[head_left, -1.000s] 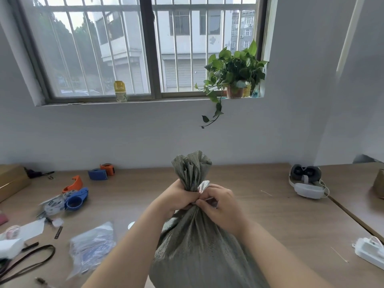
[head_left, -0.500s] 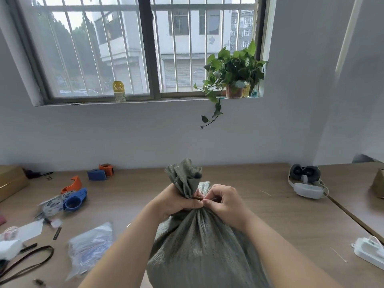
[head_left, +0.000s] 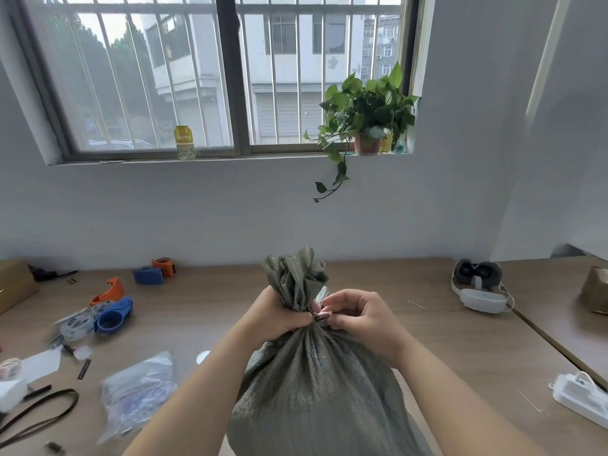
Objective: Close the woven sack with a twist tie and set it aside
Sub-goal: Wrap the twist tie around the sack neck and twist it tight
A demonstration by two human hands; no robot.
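A grey-green woven sack (head_left: 316,393) stands full on the wooden table (head_left: 204,311), right in front of me. Its gathered mouth (head_left: 297,274) sticks up in a ruffled bunch. My left hand (head_left: 274,315) is closed around the neck from the left. My right hand (head_left: 362,319) pinches a small twist tie (head_left: 321,315) at the neck, thumb and forefinger together. Most of the tie is hidden by my fingers and the fabric.
Left of the sack lie blue and orange tape dispensers (head_left: 112,315), two tape rolls (head_left: 154,273), a clear plastic bag (head_left: 138,393) and a dark strap (head_left: 39,416). A headset (head_left: 478,287) sits at the right, a white device (head_left: 582,398) near the right edge. A potted plant (head_left: 365,116) is on the sill.
The sack's bunched top has tilted and shifted slightly left while my right hand worked around the neck. Both hands stay at the neck; the tie now shows between my fingers.
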